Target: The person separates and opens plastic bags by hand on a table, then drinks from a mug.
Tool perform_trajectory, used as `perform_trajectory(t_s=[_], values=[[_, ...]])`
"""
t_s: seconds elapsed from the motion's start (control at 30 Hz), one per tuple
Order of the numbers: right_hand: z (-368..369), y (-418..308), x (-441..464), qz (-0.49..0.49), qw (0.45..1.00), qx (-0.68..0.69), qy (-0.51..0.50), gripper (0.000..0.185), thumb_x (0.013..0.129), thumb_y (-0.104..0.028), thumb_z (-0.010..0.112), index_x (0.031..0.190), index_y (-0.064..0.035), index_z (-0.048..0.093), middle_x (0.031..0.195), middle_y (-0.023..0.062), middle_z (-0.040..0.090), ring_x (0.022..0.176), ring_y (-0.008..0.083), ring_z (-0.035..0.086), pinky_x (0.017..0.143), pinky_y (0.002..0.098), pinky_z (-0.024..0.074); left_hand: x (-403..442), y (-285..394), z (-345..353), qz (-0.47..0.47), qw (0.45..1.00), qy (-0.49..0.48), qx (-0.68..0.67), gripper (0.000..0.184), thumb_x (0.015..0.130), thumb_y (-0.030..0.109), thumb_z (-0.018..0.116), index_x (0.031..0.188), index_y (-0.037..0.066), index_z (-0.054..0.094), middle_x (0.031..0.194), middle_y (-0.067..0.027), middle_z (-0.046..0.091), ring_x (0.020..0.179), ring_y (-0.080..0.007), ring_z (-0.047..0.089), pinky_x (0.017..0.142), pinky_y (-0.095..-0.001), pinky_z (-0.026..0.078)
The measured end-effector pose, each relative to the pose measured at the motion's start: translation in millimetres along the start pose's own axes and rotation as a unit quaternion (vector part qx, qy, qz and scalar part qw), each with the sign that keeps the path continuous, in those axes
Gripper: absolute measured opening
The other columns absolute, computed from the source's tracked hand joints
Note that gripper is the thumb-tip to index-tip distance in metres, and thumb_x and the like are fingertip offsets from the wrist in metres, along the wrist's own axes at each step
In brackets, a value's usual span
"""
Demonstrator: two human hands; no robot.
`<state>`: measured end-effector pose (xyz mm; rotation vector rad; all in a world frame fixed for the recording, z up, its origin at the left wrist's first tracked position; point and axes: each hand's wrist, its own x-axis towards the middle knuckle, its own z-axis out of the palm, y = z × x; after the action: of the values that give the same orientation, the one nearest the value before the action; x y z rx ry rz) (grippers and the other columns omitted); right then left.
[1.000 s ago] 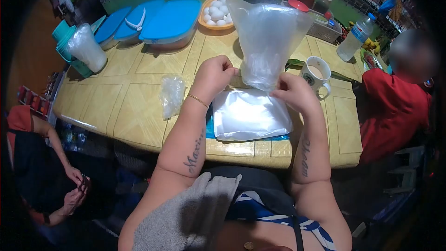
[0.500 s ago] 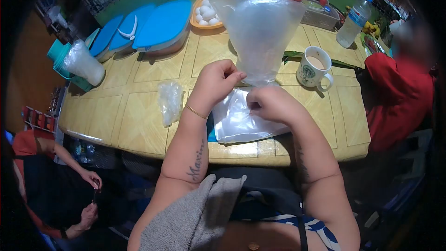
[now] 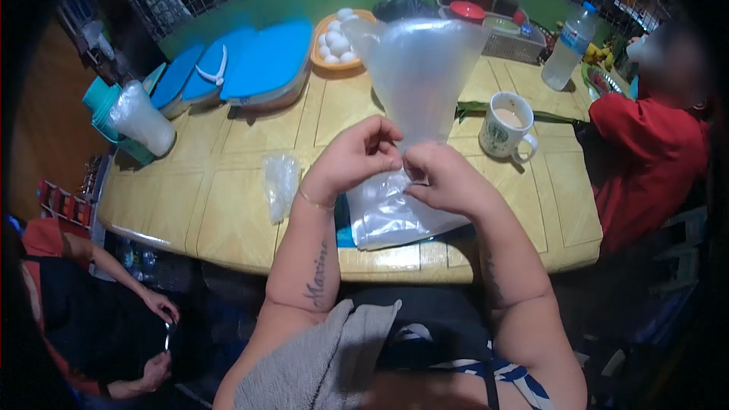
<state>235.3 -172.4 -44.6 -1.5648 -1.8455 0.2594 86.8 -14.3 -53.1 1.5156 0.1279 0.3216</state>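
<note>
A large, clear plastic bag (image 3: 429, 68) fans out wide beyond my hands and narrows toward them. My left hand (image 3: 357, 158) pinches thumb and fingers together at its lower, narrow end. Close beside it, my right hand (image 3: 448, 175) is curled at the same spot, its fingertips partly hidden. Under both hands lies a flat stack of shiny clear plastic bags (image 3: 387, 216), with a teal edge showing at its left. A small crumpled plastic bag (image 3: 282, 186) rests left of my left forearm.
A mug of milky drink (image 3: 501, 129) stands to the right, a water bottle (image 3: 569, 49) behind it. Blue-lidded containers (image 3: 269, 61) and a basket of eggs (image 3: 338, 61) line the back. A person in red (image 3: 645, 144) sits right; another person's hands (image 3: 159, 334) hold something at lower left.
My hands have come closer together at the bag's narrow end, my right hand moving up and inward. The view has tilted slightly, shifting the table lower. The other person's hands at left have moved apart.
</note>
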Motion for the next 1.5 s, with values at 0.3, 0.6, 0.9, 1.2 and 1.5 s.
perform_trajectory(t_s=[0.3,0.6,0.9,1.2,1.5], values=[[-16,-14,-8,0.103,0.984,0.138,0.037,0.041,0.069,-0.008,0.081,0.101,-0.0041,0.055,0.075,0.0078,0.054,0.07,0.0195,0.055,0.065,0.0322,0.0461,-4,1,7,-0.027,0.996,-0.031,0.081,0.02,0.079,0.005,0.076,0.094,0.0,0.063,0.086,-0.0005,0.063,0.082,-0.009,0.058,0.077,-0.0238,0.048],[-48,13,-23,0.135,0.979,0.154,-0.012,0.027,0.072,-0.015,0.081,0.088,-0.0025,0.062,0.077,0.0055,0.058,0.074,0.0147,0.055,0.068,0.0294,0.0448,-5,11,8,0.064,0.996,0.028,0.059,0.018,0.08,0.01,0.077,0.081,0.005,0.059,0.087,-0.0045,0.062,0.087,-0.0107,0.056,0.078,-0.0252,0.046],[-55,30,-31,0.038,0.886,0.456,0.076,0.02,0.071,-0.001,0.078,0.083,-0.0018,0.062,0.092,0.0082,0.062,0.089,0.0164,0.059,0.078,0.0267,0.0459,-7,10,3,0.114,0.992,0.019,-0.051,0.02,0.082,0.005,0.074,0.092,0.004,0.057,0.096,-0.0054,0.062,0.091,-0.0102,0.056,0.08,-0.0241,0.045],[-32,26,-17,0.134,0.874,0.424,0.193,0.008,0.086,-0.008,0.071,0.09,-0.0051,0.064,0.074,-0.0026,0.06,0.06,0.0048,0.054,0.052,0.0191,0.0405,-7,20,26,0.067,0.997,0.008,-0.023,0.036,0.084,0.019,0.076,0.11,0.0,0.062,0.095,-0.0028,0.057,0.088,-0.0111,0.053,0.08,-0.022,0.043],[-40,31,-19,-0.034,0.903,0.369,0.216,0.024,0.09,-0.023,0.071,0.076,-0.0061,0.06,0.073,-0.0002,0.054,0.07,0.0093,0.053,0.067,0.0254,0.044,0,-3,17,0.171,0.983,0.054,-0.036,0.023,0.089,0.022,0.071,0.09,-0.001,0.069,0.092,-0.007,0.062,0.089,-0.0158,0.055,0.08,-0.0282,0.042]])
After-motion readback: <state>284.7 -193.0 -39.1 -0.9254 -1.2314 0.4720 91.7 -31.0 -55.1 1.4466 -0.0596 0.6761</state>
